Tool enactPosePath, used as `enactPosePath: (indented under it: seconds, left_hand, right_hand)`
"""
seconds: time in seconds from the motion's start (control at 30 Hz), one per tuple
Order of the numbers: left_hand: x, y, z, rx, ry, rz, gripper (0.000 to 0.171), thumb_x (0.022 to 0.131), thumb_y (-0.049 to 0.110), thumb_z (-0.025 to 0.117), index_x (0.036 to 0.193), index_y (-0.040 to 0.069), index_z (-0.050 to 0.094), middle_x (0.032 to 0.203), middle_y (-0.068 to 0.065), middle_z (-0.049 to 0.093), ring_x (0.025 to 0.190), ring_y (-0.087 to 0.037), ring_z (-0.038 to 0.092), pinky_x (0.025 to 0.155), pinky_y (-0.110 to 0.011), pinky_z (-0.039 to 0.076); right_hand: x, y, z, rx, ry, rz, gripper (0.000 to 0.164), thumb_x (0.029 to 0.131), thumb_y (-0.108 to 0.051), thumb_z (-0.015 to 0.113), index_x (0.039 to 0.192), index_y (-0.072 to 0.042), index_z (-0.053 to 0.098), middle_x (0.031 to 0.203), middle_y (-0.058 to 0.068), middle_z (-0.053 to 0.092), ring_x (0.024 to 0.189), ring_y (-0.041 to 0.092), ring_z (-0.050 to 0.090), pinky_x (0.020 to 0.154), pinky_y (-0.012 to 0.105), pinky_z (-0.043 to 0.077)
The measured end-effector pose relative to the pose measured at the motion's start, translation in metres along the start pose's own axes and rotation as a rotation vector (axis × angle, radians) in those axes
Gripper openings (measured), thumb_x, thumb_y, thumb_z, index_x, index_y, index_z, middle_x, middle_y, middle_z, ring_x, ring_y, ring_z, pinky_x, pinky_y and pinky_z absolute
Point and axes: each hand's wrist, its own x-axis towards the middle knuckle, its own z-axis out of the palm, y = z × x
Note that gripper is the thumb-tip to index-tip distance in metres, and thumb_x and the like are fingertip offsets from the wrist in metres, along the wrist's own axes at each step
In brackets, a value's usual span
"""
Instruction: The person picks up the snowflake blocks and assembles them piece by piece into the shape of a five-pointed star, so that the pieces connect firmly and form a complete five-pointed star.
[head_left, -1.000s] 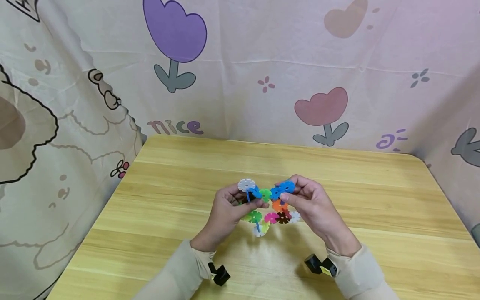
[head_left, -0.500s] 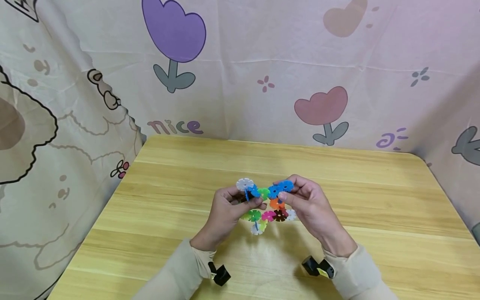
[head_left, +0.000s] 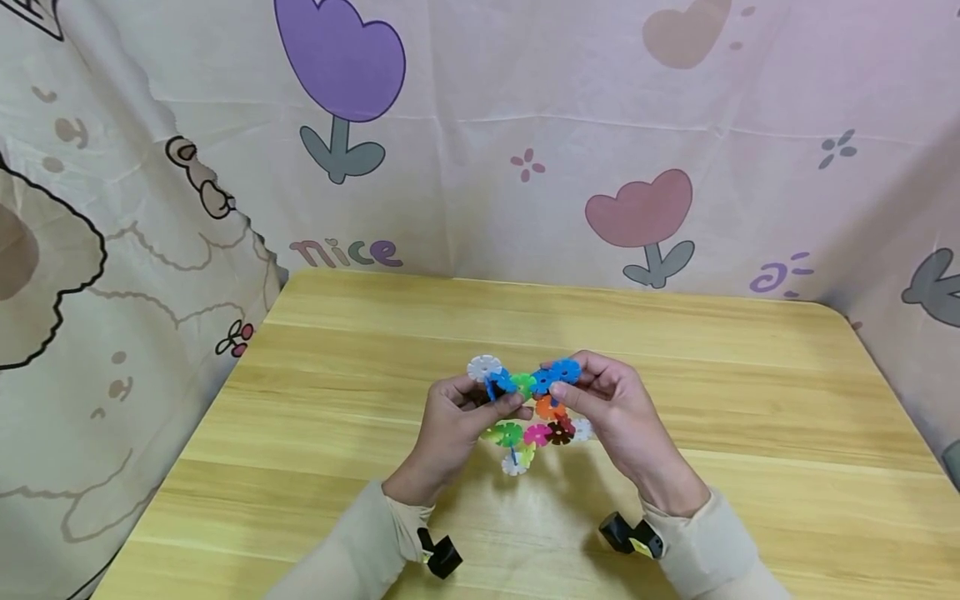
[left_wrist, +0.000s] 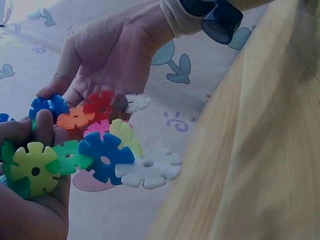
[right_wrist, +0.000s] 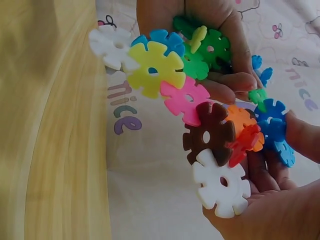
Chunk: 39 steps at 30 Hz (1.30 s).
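Both hands hold up one linked structure of notched plastic snowflake discs (head_left: pixel 537 434) above the table. My left hand (head_left: pixel 457 421) grips its left side, where green and yellow-green discs (left_wrist: pixel 35 170) lie among the fingers. At the upper right, my right hand (head_left: pixel 618 408) pinches blue discs (right_wrist: pixel 271 117) between thumb and fingers. A brown disc (right_wrist: pixel 206 134), a pink disc (right_wrist: pixel 186 98) and a yellow disc (right_wrist: pixel 155 69) run along the lower chain. White discs (right_wrist: pixel 223 182) sit at its outer ends, and an orange disc (head_left: pixel 550 407) joins it below the blue ones.
The wood-grain table (head_left: pixel 360 333) spreads beneath the hands. Behind and to the left hangs a printed cloth (head_left: pixel 465 167) with flowers and lettering. Each wrist carries a small black camera (head_left: pixel 442 557).
The structure and right hand have shifted slightly left in the head view, which has itself moved a little. Both hands keep their hold on the discs.
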Motion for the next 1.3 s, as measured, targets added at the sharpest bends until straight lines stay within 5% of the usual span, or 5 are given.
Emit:
enactPosePath:
  seconds: [0.6, 0.9, 1.03, 1.13, 1.3]
  left_hand:
    - [-0.002, -0.003, -0.004, -0.068, 0.052, -0.110, 0.005, 0.097, 0.001, 0.071, 0.101, 0.004, 0.072, 0.094, -0.007, 0.074, 0.084, -0.019, 0.077, 0.092, -0.041, 0.060]
    - [-0.001, -0.004, 0.000, -0.196, 0.131, -0.206, 0.007, 0.101, 0.000, 0.065, 0.105, 0.006, 0.064, 0.097, -0.006, 0.069, 0.088, -0.017, 0.076, 0.094, -0.037, 0.060]
    - [0.001, -0.006, 0.000, -0.245, 0.143, -0.196, 0.004, 0.106, 0.009, 0.060, 0.109, 0.008, 0.062, 0.101, -0.004, 0.072, 0.093, -0.015, 0.074, 0.097, -0.034, 0.058]
    - [0.004, -0.009, 0.000, -0.238, 0.141, -0.161, 0.013, 0.108, 0.022, 0.058, 0.108, 0.009, 0.063, 0.103, -0.003, 0.072, 0.097, -0.016, 0.072, 0.099, -0.037, 0.057]
    - [0.010, -0.013, -0.001, -0.053, 0.169, -0.140, 0.053, 0.109, 0.055, 0.041, 0.106, 0.008, 0.066, 0.107, -0.008, 0.072, 0.101, -0.024, 0.068, 0.099, -0.040, 0.056]
  right_hand:
    - [0.004, -0.002, 0.003, -0.117, 0.038, 0.092, 0.002, 0.098, 0.000, 0.068, 0.097, -0.001, 0.069, 0.093, 0.004, 0.073, 0.085, 0.015, 0.066, 0.084, 0.029, 0.058]
    - [0.005, -0.005, -0.010, -0.333, 0.029, 0.126, 0.027, 0.106, -0.021, 0.062, 0.120, 0.003, 0.066, 0.106, 0.009, 0.070, 0.097, 0.020, 0.063, 0.088, 0.029, 0.056]
    - [0.005, -0.006, -0.021, -0.349, -0.053, 0.151, 0.029, 0.109, -0.019, 0.056, 0.124, 0.004, 0.063, 0.112, 0.017, 0.069, 0.098, 0.025, 0.070, 0.082, 0.037, 0.062]
    - [0.007, -0.004, -0.026, -0.300, -0.097, 0.146, 0.023, 0.107, -0.012, 0.058, 0.120, 0.006, 0.063, 0.103, 0.020, 0.070, 0.085, 0.029, 0.074, 0.063, 0.044, 0.063]
    - [0.010, -0.002, -0.034, -0.287, -0.067, 0.138, 0.019, 0.106, -0.013, 0.061, 0.114, 0.004, 0.066, 0.096, 0.016, 0.072, 0.080, 0.028, 0.073, 0.052, 0.040, 0.060]
